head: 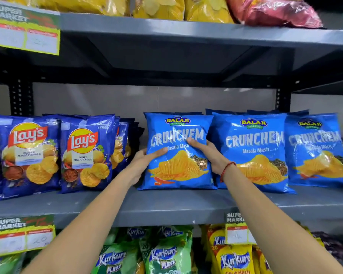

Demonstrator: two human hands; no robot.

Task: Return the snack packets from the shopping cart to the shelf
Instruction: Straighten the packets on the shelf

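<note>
Grip: our left hand (145, 158) and right hand (208, 153) clasped the Crunchem packet (178, 155) by its two sides, thumbs across its front | Position: packet stood upright on the grey shelf (166, 206), beside the Lay's packets (83, 153) and touching the next Crunchem packets (253, 151).

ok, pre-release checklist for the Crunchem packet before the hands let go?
1. Both hands on packet: left hand and right hand hold the Crunchem packet by its sides. ok
2. Bottom edge down on the middle shelf. ok
3. Upright, label forward. ok
4. Right row: beside the matching Crunchem packet, apart from the Lay's packet. ok
5. Support behind, so it stays upright once released. cannot tell
6. More packets left in the cart: cart out of view. cannot tell
</note>
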